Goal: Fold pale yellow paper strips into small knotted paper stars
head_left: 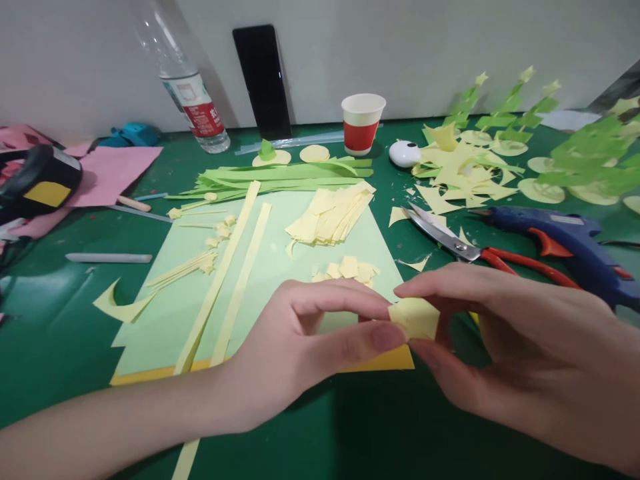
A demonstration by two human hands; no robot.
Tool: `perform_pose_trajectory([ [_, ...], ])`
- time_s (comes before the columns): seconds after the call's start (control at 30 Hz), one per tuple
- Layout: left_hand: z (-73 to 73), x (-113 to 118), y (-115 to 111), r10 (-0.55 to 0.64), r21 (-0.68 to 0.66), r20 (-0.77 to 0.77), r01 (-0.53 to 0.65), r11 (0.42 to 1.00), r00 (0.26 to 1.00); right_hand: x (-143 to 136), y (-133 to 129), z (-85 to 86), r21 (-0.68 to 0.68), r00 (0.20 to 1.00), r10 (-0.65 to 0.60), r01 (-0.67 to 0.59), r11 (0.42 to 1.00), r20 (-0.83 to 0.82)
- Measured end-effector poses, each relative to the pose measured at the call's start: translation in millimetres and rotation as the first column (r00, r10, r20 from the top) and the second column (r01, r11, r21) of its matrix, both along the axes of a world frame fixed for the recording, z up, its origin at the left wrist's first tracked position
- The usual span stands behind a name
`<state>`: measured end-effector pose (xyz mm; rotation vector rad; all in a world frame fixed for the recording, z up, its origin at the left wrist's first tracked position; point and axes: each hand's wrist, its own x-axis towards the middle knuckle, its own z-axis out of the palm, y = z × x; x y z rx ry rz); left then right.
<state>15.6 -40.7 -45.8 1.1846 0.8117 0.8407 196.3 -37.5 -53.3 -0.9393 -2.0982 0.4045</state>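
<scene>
Between my two hands is a small folded piece of pale yellow paper [416, 319]. My left hand [320, 340] pinches its left edge between thumb and index finger. On its right side, the thumb and fingers of my right hand [505, 340] grip it as well. Beneath my left forearm run two long yellow paper strips [235, 267], lying on light green sheets [280, 267]. Small yellow folded pieces [350, 268] lie just behind my left hand, and a stack of yellow strips [330, 213] is farther back.
Scissors [460, 248] and a blue glue gun [545, 227] lie at the right, before yellow scraps [470, 167] and green paper plants [595, 153]. At the back stand a bottle [200, 113], a phone [263, 80] and a paper cup [361, 127]. Pink paper [115, 173] lies left.
</scene>
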Motion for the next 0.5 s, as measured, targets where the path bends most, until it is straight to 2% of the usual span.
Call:
perform_pose_trajectory([
  [0.1,-1.4,0,0,0.002,-0.004,-0.030,-0.002,1.000,1.000,2,-1,-3.1,0.048,0.997,-0.046,0.043,0.998,0.066],
  [0.2,-3.1,0,-1,0.022,0.003,-0.059,-0.022,1.000,0.998,1,0,0.9,0.096,0.992,-0.079,0.070,0.993,0.095],
  [0.33,-4.3,1,-4,0.028,-0.015,-0.058,-0.029,0.999,0.998,-3,4,9.8,0.162,0.993,-0.054,0.037,0.986,0.101],
  [0.43,-4.4,0,-5,0.027,-0.038,-0.056,-0.029,0.999,0.998,1,2,7.5,0.283,0.988,-0.122,0.091,0.955,0.095],
  [0.5,-4.4,-1,-5,0.016,-0.037,-0.051,-0.018,0.999,0.999,6,-1,2.9,0.298,0.963,-0.201,0.142,0.944,0.179],
])
